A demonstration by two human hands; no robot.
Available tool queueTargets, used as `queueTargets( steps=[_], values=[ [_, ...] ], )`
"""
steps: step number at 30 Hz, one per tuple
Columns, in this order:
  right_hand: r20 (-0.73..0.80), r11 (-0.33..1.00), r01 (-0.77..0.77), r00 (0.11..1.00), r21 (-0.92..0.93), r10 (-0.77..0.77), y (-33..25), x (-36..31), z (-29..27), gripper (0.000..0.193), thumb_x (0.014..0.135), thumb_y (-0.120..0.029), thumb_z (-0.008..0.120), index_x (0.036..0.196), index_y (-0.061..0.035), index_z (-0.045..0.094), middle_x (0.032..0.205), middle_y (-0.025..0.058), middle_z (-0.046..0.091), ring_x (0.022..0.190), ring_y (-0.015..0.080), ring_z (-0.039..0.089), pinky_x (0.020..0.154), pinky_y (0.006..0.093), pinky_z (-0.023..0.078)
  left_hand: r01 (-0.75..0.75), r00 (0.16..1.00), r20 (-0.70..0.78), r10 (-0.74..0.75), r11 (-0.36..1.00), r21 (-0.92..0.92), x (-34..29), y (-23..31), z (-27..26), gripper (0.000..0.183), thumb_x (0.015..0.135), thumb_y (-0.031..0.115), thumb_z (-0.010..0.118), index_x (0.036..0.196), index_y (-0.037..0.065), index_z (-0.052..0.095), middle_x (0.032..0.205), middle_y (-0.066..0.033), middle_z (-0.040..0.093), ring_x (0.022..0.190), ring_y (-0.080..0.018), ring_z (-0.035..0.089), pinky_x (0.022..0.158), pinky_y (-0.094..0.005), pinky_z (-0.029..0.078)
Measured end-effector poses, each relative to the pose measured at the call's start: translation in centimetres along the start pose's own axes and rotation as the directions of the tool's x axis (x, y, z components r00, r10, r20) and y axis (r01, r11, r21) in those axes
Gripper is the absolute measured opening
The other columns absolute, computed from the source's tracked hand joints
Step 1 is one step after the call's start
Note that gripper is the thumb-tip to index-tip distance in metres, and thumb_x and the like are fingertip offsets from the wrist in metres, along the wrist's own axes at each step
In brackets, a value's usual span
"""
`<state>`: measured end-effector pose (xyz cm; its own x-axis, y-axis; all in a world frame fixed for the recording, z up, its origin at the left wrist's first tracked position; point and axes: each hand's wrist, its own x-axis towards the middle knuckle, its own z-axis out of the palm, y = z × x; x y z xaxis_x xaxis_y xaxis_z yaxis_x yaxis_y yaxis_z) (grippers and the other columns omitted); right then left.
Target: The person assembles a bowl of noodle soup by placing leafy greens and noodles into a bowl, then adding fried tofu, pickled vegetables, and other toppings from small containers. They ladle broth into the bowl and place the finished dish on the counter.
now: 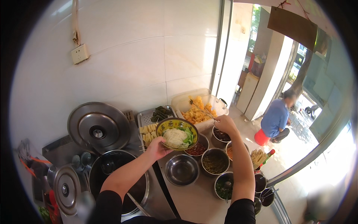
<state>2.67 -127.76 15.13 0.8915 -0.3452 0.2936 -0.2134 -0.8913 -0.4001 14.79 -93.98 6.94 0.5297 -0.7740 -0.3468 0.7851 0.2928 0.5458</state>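
Yellow inside, the noodle bowl (pixel 178 122) is gripped at its rim by the left hand (pixel 158 148), near-left of the tub (pixel 222 108) of crisps (pixel 193 116), over which metal tongs (pixel 210 115), clasped in the right hand (pixel 226 125), slant away leftward.

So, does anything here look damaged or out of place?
The pale strip above the wall socket looks ragged at its lower end, possibly torn. The socket looks tilted too, though the fisheye lens may cause that.
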Motion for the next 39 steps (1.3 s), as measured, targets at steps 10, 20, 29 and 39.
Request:
queueTargets(
  steps=[10,20,29,39],
  values=[
    [0.171,0.987,0.123,0.975,0.105,-0.140,-5.4,-8.3,-6.4,0.041,0.075,-0.018,0.061,0.113,-0.0113,0.072,0.079,0.0179,0.066,0.072,0.0328,0.064,0.068,0.0415,0.050,-0.057,0.995,-0.086,0.052,0.997,-0.057,4.0,0.0,0.4,0.058,0.076,0.015,0.054,0.132,0.001,0.046,0.138,-0.0187,0.049,0.129,-0.0339,0.047,0.113,-0.0503,0.033],
    [0.041,0.984,-0.111,0.993,0.142,0.107,-1.8,-7.2,-4.1,0.036,0.076,-0.021,0.062,0.108,-0.0074,0.073,0.086,0.0197,0.069,0.079,0.0316,0.067,0.072,0.0402,0.053,-0.119,0.992,0.018,0.121,0.988,-0.093,1.1,0.1,-2.1,0.060,0.075,0.010,0.054,0.134,0.003,0.047,0.137,-0.0169,0.053,0.129,-0.0349,0.049,0.111,-0.0505,0.037],
    [0.185,0.856,-0.354,0.877,-0.377,0.444,0.7,5.9,6.2,0.033,0.078,-0.021,0.062,0.106,-0.0078,0.073,0.112,0.0128,0.071,0.106,0.0281,0.068,0.085,0.0408,0.056,0.000,0.979,0.204,0.013,0.998,-0.062,-7.0,-1.9,-4.5,0.068,0.068,0.009,0.056,0.136,0.002,0.049,0.136,-0.0140,0.056,0.125,-0.0353,0.053,0.106,-0.0506,0.041],
    [0.182,0.928,-0.249,0.935,-0.277,0.305,0.9,4.7,4.5,0.032,0.077,-0.022,0.064,0.103,-0.0064,0.075,0.104,0.0169,0.072,0.096,0.0343,0.069,0.081,0.0413,0.056,0.062,0.992,0.120,-0.049,0.992,-0.105,-7.2,-1.4,-4.0,0.060,0.073,0.006,0.055,0.132,0.001,0.050,0.132,-0.0152,0.058,0.122,-0.0329,0.055,0.106,-0.0479,0.041]
  ],
)
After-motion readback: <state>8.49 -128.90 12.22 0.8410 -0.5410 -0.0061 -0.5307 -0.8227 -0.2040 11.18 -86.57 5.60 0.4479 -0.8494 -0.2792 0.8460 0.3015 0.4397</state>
